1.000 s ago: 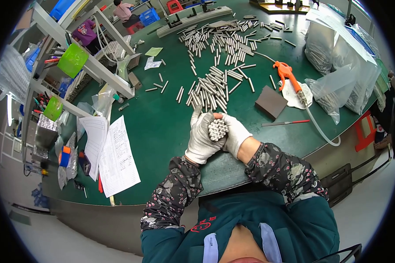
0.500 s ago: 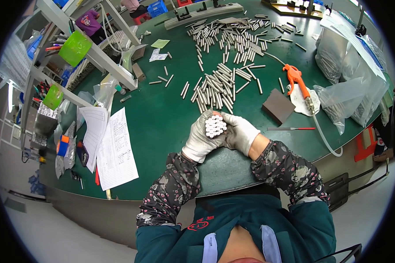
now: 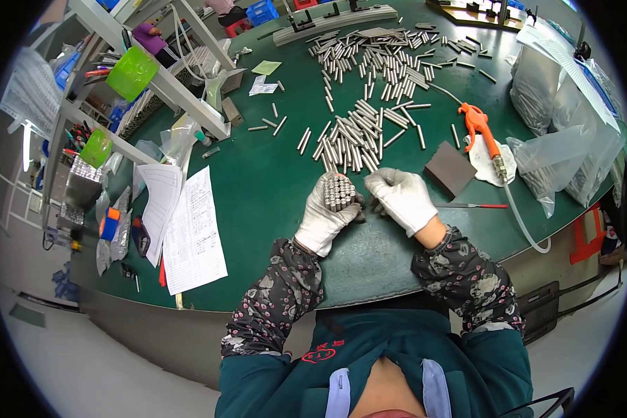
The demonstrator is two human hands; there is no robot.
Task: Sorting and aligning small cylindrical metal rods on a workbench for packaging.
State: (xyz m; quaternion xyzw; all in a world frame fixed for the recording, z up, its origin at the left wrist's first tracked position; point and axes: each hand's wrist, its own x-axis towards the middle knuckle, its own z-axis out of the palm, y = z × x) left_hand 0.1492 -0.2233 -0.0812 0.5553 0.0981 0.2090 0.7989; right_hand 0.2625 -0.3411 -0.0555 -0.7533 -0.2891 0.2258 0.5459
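Over the green table [image 3: 272,209], the left hand [image 3: 322,221] alone now has its fingers clamped round the bundle of metal pins [image 3: 339,191], apparently bearing it unaided; the right hand [image 3: 403,200] has come away just beside, fingers bunched, any grip indiscernible.

The left hand [image 3: 324,221] grips bundled metal pins [image 3: 339,191] beside the gloved right hand [image 3: 400,200].

No wording can be read clearly. Rows of small print or writing cover the white sheet [image 3: 195,237] on the counter [image 3: 272,244], too fine to make out. A red emblem [image 3: 319,354] with small red marks stands on the dark green garment [image 3: 376,334].
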